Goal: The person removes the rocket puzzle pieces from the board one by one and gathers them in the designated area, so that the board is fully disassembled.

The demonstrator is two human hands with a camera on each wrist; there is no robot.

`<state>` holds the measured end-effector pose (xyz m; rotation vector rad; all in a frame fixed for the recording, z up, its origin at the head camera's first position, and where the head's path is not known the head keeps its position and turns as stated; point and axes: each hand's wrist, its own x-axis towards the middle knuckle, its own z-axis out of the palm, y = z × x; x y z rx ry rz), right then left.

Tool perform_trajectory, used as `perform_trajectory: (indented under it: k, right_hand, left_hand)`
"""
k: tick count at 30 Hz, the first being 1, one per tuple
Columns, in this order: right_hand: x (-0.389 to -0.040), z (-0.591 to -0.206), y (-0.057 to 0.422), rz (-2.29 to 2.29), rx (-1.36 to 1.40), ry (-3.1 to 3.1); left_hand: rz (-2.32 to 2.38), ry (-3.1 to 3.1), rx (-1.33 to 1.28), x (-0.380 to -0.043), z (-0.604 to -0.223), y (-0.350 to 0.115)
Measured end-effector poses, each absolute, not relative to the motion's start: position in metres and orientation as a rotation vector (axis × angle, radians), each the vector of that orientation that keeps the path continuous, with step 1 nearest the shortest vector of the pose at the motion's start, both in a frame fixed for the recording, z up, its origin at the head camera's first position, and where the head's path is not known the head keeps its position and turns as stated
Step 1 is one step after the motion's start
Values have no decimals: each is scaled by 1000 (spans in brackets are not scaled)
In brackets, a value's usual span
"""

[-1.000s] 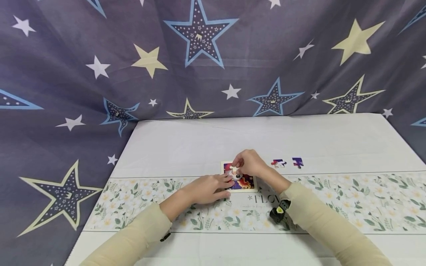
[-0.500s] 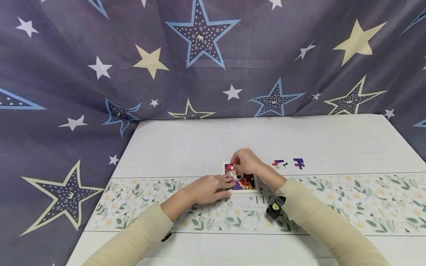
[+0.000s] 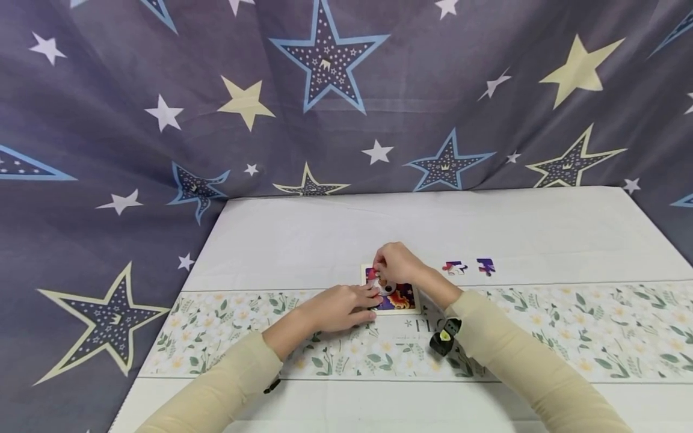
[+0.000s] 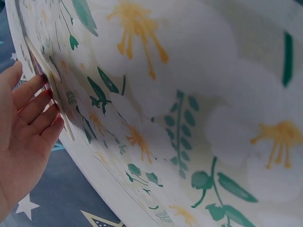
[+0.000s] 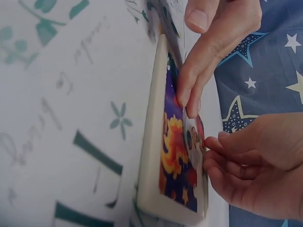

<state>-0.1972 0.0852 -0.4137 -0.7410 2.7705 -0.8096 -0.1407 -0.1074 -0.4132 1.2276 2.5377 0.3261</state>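
Note:
A small jigsaw puzzle point(image 3: 402, 299) with a cream frame lies on the table, its picture a white-faced character in red over a purple and orange ground. My left hand point(image 3: 343, 308) rests its extended fingertips on the puzzle's left side; the left wrist view shows these fingers point(image 4: 35, 106) at the frame edge. My right hand point(image 3: 397, 263) is over the puzzle's far edge, thumb and curled fingers pinching a red puzzle piece point(image 3: 372, 274) at the upper left of the picture. In the right wrist view, the right hand point(image 5: 260, 165) mostly hides that piece.
Two loose puzzle pieces, one red and white point(image 3: 455, 268) and one purple point(image 3: 486, 266), lie right of the puzzle. The white tablecloth point(image 3: 303, 240) has a floral band point(image 3: 541, 331). A star-patterned curtain point(image 3: 346, 132) stands behind the table.
My right hand has moved slightly left and down with the puzzle piece, which now lies lower against the picture. My left hand has stayed in place.

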Motion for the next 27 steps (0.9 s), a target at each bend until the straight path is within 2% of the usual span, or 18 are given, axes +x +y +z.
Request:
perform_trajectory:
  k: [17,27]
  right_hand:
    - [-198,-414,88,-951,-532,2708]
    - [-198,-413,92,-1030,-548,2706]
  left_hand:
    - [323,2536,1218,-141,-415,-108]
    - [348,2532,1228,-142,-415,-107]
